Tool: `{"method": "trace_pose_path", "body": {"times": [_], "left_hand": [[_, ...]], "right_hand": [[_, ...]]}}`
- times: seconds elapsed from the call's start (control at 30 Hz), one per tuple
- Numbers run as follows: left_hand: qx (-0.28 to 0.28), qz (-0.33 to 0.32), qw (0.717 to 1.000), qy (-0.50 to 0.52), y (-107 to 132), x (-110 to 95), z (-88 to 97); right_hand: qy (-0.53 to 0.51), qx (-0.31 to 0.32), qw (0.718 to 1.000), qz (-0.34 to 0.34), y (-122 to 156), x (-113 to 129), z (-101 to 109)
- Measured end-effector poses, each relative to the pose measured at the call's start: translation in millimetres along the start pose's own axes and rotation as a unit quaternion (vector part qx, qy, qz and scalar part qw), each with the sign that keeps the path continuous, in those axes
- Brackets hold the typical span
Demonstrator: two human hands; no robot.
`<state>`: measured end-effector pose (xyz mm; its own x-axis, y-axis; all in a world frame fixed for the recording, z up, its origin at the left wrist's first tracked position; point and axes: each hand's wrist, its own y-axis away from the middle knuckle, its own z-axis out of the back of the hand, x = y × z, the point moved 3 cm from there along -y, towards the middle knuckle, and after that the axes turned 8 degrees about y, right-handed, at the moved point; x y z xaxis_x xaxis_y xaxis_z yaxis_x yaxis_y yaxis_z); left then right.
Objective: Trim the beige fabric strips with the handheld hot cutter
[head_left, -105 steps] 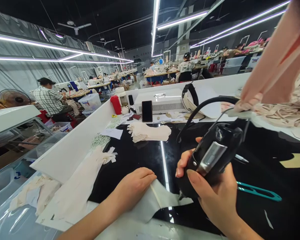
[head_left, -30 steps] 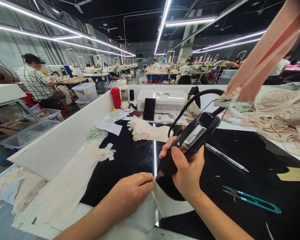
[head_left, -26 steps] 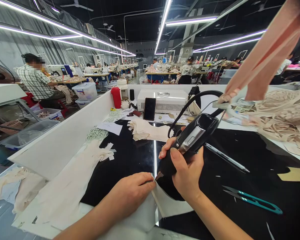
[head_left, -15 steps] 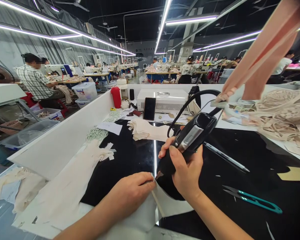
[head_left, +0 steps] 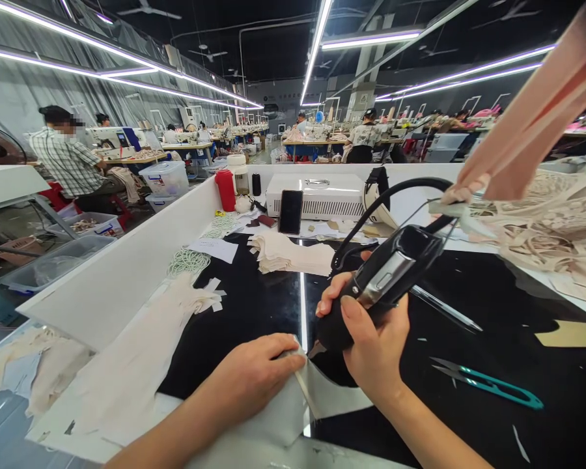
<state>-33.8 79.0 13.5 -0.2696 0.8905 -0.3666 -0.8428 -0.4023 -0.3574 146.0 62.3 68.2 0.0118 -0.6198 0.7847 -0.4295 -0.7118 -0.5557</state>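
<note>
My left hand [head_left: 261,368] is closed, thumb and fingertips pinching the edge of pale fabric [head_left: 278,417] that lies on the black tabletop below it. My right hand [head_left: 376,332] wraps around a black corded electric cutter [head_left: 385,267] with a silver panel on its side. The tool leans, its tip down near my left fingertips, with a small gap between tip and cloth. A black cable [head_left: 366,215] loops from its upper end, where a pink fabric strip [head_left: 527,130] is knotted. Part of the fabric is hidden under my left hand and wrist.
Teal thread snips [head_left: 502,389] and a clear pen [head_left: 446,307] lie right of the cutter. Stacked cream pieces [head_left: 293,254], a phone [head_left: 290,212] and a white vented box [head_left: 317,192] stand beyond. White boards [head_left: 127,254] edge the table. People sew in the background.
My right hand and the cutter have shifted a little to the right, widening the gap from my left hand. The pink strip has swung right. My left hand keeps its pinch.
</note>
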Motion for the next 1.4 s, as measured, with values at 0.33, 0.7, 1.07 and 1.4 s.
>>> {"method": "trace_pose_path", "body": {"times": [0.33,0.7,1.07,1.4], "left_hand": [[-0.02,-0.04,0.999,-0.018,1.7,3.7,1.2],[-0.002,-0.025,0.999,0.034,-16.3,-18.7,5.7],[0.028,0.013,0.997,0.069,-0.4,-18.2,1.9],[0.015,-0.005,0.999,0.041,0.7,-22.0,-0.2]], "right_hand": [[0.018,-0.016,1.0,0.0,-3.9,8.5,5.4],[0.016,-0.024,1.0,-0.012,2.8,16.0,18.3],[-0.008,-0.009,1.0,-0.005,5.4,13.5,9.0],[-0.022,0.003,1.0,-0.001,8.0,8.8,0.9]]}}
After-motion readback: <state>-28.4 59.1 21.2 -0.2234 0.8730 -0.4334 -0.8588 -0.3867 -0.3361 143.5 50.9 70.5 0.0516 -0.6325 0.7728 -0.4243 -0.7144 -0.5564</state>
